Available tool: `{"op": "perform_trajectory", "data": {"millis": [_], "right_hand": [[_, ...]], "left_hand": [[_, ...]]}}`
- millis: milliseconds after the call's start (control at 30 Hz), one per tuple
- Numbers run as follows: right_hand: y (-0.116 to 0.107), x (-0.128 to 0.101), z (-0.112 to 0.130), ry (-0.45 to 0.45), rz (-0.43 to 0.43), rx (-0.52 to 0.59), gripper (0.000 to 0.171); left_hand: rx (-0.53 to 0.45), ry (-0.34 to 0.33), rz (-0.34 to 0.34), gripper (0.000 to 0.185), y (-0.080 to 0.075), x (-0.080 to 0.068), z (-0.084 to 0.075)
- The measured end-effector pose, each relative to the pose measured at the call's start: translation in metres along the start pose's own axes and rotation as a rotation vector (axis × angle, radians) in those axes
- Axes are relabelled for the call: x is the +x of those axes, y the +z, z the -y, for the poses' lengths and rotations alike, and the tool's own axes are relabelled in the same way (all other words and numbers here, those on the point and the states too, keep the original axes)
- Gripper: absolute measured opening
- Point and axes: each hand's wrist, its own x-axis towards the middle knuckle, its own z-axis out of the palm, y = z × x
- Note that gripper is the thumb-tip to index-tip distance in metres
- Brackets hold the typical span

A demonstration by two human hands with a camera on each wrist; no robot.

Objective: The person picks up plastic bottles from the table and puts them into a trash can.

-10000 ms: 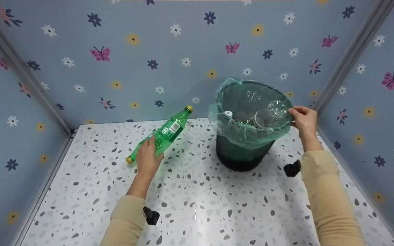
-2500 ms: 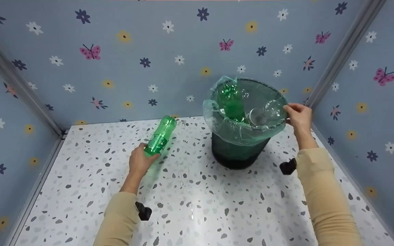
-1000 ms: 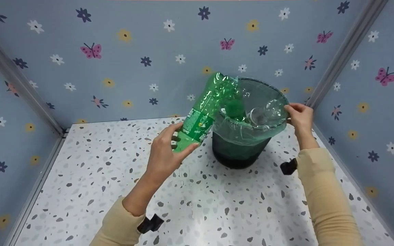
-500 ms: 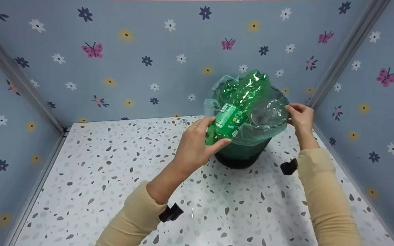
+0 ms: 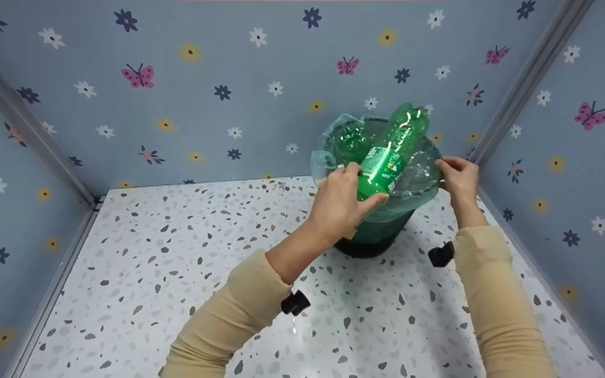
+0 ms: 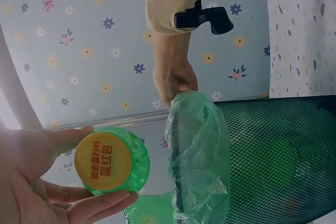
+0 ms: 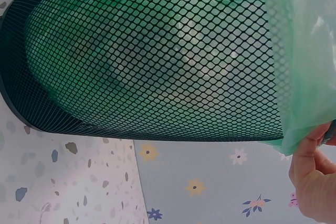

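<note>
Head view: bottle [image 5: 389, 155] neck-end in left grip [image 5: 342, 202]

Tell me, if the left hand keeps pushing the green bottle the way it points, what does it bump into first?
Probably the bin's far rim. The left hand holds the green bottle tilted up over the bin's opening, its far end near that rim. Depth is hard to judge.

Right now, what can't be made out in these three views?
- Bin contents: blurred behind the mesh bin in the right wrist view; covered by the green bottle and liner in the head view.
- Right hand: cut off by the frame edge in the right wrist view.
- Bottle label print: too small in the head view.
</note>
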Motion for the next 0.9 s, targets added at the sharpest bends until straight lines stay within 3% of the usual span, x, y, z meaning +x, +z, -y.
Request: {"op": "perform_trajectory", "data": {"millis": [233, 533, 667, 900], "right_hand": [[0.001, 0.001, -0.001, -0.008, 0.001, 0.007, 0.026], [0.001, 0.001, -0.003, -0.023, -0.023, -0.030, 0.023], [0.001, 0.000, -0.003, -0.025, -0.016, -0.034, 0.024], [0.001, 0.000, -0.001, -0.025, -0.014, -0.023, 0.021]], "left_hand": [[0.168, -0.059, 0.058, 0.053, 0.007, 0.017, -0.015], [0.197, -0.112, 0.140, 0.050, 0.014, 0.040, -0.026], [0.188, -0.126, 0.151, 0.037, 0.018, 0.048, -0.029], [0.236, -0.147, 0.147, 0.036, 0.022, 0.060, -0.034]]}}
